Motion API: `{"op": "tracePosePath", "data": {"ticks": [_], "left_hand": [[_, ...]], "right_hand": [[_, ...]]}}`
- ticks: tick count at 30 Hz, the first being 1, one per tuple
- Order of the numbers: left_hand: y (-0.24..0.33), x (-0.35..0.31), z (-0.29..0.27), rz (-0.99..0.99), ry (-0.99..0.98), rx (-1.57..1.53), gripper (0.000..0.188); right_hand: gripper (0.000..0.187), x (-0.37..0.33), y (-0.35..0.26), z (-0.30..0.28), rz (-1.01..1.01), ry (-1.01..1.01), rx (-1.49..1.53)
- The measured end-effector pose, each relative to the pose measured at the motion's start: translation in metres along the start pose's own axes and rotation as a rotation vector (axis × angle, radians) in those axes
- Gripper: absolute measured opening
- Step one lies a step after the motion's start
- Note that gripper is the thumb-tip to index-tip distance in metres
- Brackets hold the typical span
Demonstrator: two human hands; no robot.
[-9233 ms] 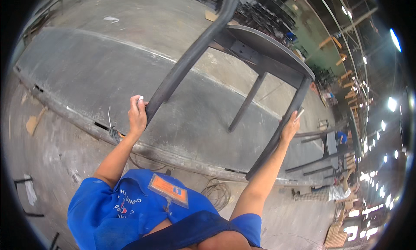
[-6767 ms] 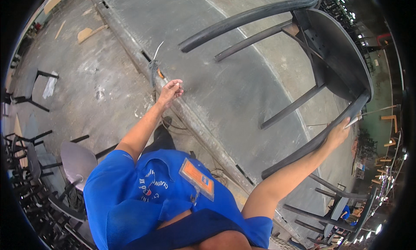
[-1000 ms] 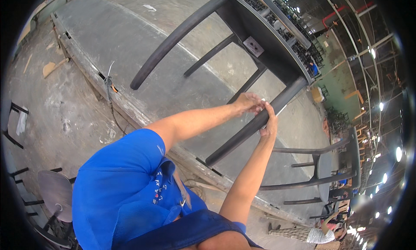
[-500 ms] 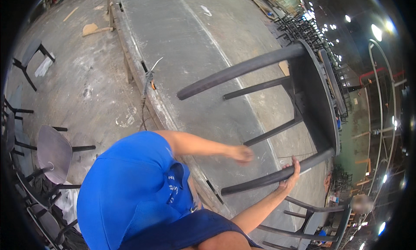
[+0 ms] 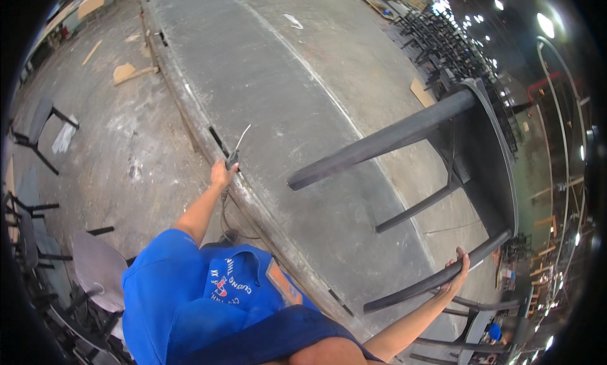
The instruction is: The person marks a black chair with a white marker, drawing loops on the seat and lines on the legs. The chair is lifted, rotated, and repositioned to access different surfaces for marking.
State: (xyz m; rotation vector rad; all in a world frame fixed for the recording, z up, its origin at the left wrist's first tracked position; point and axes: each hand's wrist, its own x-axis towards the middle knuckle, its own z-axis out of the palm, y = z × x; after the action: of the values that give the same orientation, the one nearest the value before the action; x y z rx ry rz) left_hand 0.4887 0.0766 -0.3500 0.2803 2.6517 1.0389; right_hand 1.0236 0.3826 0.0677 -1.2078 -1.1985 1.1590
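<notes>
A black chair is tipped over on the long grey table, its legs pointing left. My right hand is closed around its nearest leg. At the table's left edge my left hand has its fingers closed on a dark tool with a thin pale nozzle, which looks like an air blow gun. The fingers partly hide its body. A dark hose hangs below that hand.
The grey table runs from far left to near right. More black chairs stand left and lower right, with many stacked at the far right. Wooden offcuts lie on the floor.
My left hand has moved left, from near the chair legs to the dark tool at the table's edge. My right hand keeps its hold on the leg; the chair appears lower and farther right.
</notes>
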Motion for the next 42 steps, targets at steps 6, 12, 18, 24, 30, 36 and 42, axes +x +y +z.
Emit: {"op": "tracePosePath", "data": {"ticks": [6, 12, 18, 24, 30, 36, 42], "left_hand": [[0.01, 0.0, -0.04, 0.122, 0.069, -0.676, 0.059], [0.145, -0.084, -0.189, 0.563, -0.66, -1.112, 0.053], [0.289, -0.168, -0.184, 0.786, -0.26, -0.571, 0.044], [0.4, -0.217, -0.17, 0.999, -0.551, -0.499, 0.047], [0.457, -0.295, -0.148, 1.198, -0.804, -0.294, 0.052], [0.427, -0.314, -0.144, 1.288, -0.759, -0.106, 0.057], [0.36, -0.298, -0.163, 1.105, -0.581, 0.228, 0.06]], "right_hand": [[0.054, 0.012, 0.003, -0.004, -0.042, -0.037, -0.033], [0.045, 0.013, 0.008, -0.007, -0.072, -0.041, -0.038], [0.033, 0.008, 0.008, 0.003, -0.085, -0.002, 0.0], [0.035, 0.008, 0.012, 0.007, -0.142, -0.026, 0.072], [0.033, 0.001, 0.006, 0.011, -0.139, -0.035, 0.102], [0.032, 0.005, 0.005, 0.015, -0.152, -0.056, 0.106], [0.031, 0.015, 0.007, 0.02, -0.135, -0.058, 0.113]]}}
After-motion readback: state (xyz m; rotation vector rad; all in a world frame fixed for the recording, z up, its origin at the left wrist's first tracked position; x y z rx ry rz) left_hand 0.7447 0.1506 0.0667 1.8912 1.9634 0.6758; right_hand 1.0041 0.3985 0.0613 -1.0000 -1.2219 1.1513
